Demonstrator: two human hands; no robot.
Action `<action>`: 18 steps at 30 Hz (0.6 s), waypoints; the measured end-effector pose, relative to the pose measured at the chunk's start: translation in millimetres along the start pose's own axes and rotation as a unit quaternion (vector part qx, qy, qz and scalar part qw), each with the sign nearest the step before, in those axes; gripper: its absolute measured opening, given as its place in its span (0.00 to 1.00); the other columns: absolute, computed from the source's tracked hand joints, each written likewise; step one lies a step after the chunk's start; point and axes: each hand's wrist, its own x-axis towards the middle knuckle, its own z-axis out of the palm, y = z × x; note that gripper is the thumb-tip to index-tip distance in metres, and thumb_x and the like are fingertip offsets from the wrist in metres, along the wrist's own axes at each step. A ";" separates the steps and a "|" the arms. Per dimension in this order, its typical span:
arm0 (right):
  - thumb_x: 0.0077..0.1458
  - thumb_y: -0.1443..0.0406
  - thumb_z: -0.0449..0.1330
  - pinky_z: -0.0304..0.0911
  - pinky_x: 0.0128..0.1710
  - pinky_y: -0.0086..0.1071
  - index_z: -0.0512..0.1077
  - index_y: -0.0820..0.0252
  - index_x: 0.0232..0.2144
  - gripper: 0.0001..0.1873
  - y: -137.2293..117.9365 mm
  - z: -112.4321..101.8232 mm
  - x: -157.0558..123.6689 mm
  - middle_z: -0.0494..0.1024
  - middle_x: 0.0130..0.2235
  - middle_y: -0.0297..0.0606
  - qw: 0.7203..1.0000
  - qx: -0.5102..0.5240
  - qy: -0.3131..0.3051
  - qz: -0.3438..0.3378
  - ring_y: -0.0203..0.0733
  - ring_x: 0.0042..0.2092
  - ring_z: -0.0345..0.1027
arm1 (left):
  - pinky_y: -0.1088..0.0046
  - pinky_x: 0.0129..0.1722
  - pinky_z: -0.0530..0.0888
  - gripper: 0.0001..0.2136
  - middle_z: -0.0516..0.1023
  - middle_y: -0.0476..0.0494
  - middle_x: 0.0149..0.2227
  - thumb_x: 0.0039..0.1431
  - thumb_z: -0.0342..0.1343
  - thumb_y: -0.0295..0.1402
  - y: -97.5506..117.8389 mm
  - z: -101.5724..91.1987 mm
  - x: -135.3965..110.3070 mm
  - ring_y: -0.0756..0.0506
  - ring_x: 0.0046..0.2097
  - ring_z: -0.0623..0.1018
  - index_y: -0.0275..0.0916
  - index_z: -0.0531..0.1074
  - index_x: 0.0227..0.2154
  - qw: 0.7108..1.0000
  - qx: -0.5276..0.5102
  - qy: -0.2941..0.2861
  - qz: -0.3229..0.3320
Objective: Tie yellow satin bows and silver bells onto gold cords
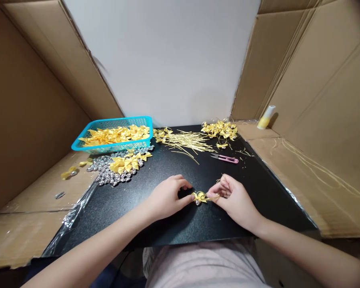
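Note:
A small yellow ribbon bow [201,196] with a shiny silver bead [197,202] below it lies low over the black table, between my two hands. My left hand [169,197] comes in from the left, its thumb tip on the bow's left edge and its index finger curved just above. On the other side, my right hand [232,197] is closed, pinching a thin yellow cord [213,197] that runs to the bow. A loose end of cord shows above the right fingertips. The right hand's lower fingers are curled and partly hidden.
A blue basket [151,127] of yellow bows stands back left, with silver beads [108,176] and bows before it. Cut cords [187,141], finished-looking bows [220,129] and pink thread snips [228,159] lie farther back. A yellow-and-white spool [266,117] stands right; cardboard walls [327,80] enclose the sides.

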 end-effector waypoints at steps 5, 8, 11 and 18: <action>0.49 0.68 0.60 0.66 0.31 0.30 0.48 0.54 0.23 0.20 8.4 3.6 -5.8 0.78 0.26 0.34 0.998 -0.059 -0.010 -0.029 0.39 0.30 0.73 | 0.71 0.37 0.68 0.07 0.73 0.45 0.35 0.55 0.58 0.36 -0.5 10.0 10.9 0.44 0.39 0.73 0.39 0.74 0.33 0.999 0.017 0.011 0.029; 0.49 0.69 0.58 0.65 0.29 0.29 0.47 0.54 0.23 0.20 9.9 5.6 -7.8 0.78 0.26 0.34 0.993 -0.105 -0.017 -0.059 0.39 0.28 0.73 | 0.72 0.35 0.68 0.03 0.72 0.46 0.33 0.54 0.58 0.32 2.0 11.8 11.9 0.46 0.37 0.73 0.38 0.74 0.29 0.999 -0.007 0.000 0.041; 0.50 0.69 0.57 0.62 0.28 0.29 0.47 0.54 0.23 0.18 9.1 5.6 -8.4 0.78 0.26 0.33 0.977 -0.183 -0.001 -0.108 0.39 0.27 0.72 | 0.75 0.32 0.67 0.02 0.72 0.47 0.30 0.53 0.58 0.29 6.2 10.9 11.1 0.48 0.33 0.72 0.37 0.72 0.26 0.998 -0.050 -0.010 0.034; 0.50 0.69 0.57 0.56 0.27 0.28 0.48 0.55 0.23 0.18 4.3 2.9 -7.7 0.78 0.25 0.30 0.954 -0.247 0.044 -0.165 0.36 0.25 0.68 | 0.77 0.28 0.68 0.03 0.75 0.48 0.27 0.57 0.53 0.29 12.1 16.5 3.9 0.51 0.28 0.73 0.37 0.66 0.29 0.964 -0.265 -0.009 -0.010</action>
